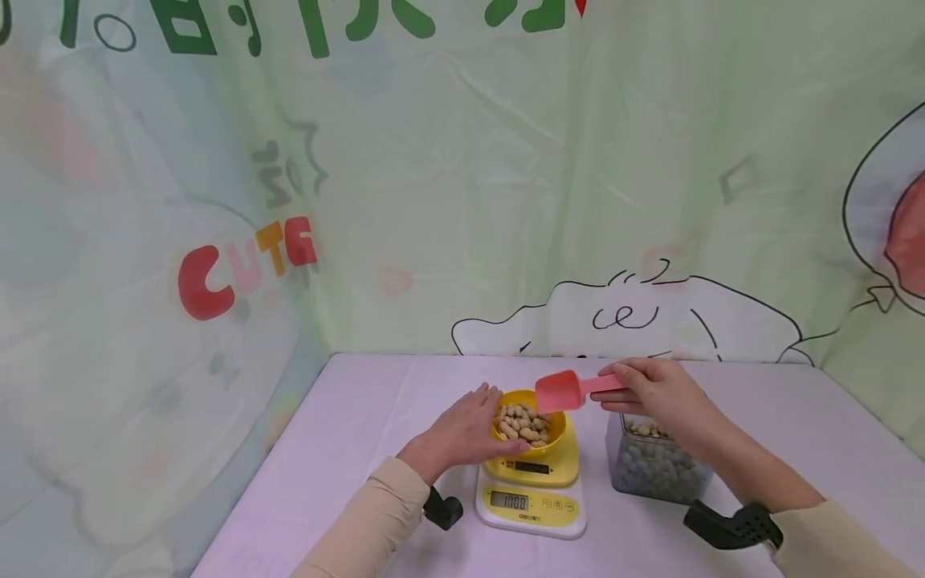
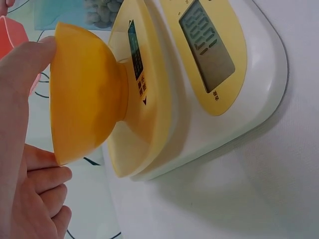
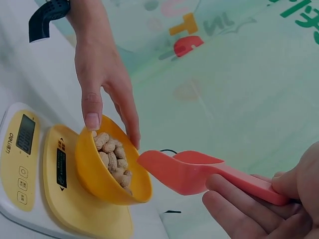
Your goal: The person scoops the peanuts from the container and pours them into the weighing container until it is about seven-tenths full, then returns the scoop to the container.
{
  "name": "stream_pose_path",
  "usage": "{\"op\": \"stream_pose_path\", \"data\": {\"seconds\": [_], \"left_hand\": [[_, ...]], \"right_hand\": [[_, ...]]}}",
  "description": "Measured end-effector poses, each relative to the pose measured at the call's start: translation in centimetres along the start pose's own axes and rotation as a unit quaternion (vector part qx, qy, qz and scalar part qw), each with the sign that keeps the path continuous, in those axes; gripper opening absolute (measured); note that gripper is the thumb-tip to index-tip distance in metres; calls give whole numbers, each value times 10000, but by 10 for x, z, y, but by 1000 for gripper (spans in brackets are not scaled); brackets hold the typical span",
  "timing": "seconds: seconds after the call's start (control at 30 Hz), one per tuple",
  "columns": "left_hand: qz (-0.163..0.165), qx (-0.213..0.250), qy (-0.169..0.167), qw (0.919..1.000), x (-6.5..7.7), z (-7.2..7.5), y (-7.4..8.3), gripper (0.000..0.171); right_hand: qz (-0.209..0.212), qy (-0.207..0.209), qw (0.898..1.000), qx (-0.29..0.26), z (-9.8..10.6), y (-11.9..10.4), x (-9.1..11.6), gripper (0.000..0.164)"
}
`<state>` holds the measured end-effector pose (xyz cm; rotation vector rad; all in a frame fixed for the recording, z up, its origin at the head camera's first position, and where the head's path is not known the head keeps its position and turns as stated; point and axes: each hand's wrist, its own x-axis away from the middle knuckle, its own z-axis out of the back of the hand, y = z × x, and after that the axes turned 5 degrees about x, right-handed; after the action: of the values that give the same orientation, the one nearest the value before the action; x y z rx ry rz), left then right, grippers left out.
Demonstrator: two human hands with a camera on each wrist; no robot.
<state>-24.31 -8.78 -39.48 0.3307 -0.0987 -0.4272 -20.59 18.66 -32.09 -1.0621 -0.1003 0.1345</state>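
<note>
A yellow bowl (image 1: 556, 433) of unshelled peanuts (image 1: 522, 424) sits on the yellow platform of a kitchen scale (image 1: 531, 526). My left hand (image 1: 466, 425) holds the bowl at its rim, the thumb on the near side and the fingers around the far left side. In the left wrist view, thumb and fingertips lie against the edge of the bowl (image 2: 84, 94). My right hand (image 1: 661, 393) grips the handle of a pink scoop (image 1: 560, 392) over the bowl's right edge. From the right wrist, the scoop (image 3: 187, 172) looks tilted beside the rim, its inside mostly hidden.
To the right of the scale stands a clear plastic container (image 1: 658, 474) of more peanuts, partly behind my right forearm. The lit scale display (image 1: 509, 501) shows digits. A pale cloth covers the table (image 1: 405, 385), with a printed curtain (image 1: 433, 201) behind it.
</note>
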Motion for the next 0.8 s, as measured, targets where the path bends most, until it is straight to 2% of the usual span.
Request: {"op": "stream_pose_path", "data": {"seconds": [0.33, 0.6, 0.8], "left_hand": [[-204, -85, 63, 9997, -7, 5, 7, 95], [-464, -247, -76, 9986, -17, 13, 30, 96], [-692, -443, -72, 9966, -26, 16, 50, 96]], "right_hand": [[59, -26, 9974, -713, 29, 23, 5, 56], [-63, -104, 9833, -1817, 53, 44, 16, 59], [118, -262, 9582, -2847, 73, 59, 27, 22]]}}
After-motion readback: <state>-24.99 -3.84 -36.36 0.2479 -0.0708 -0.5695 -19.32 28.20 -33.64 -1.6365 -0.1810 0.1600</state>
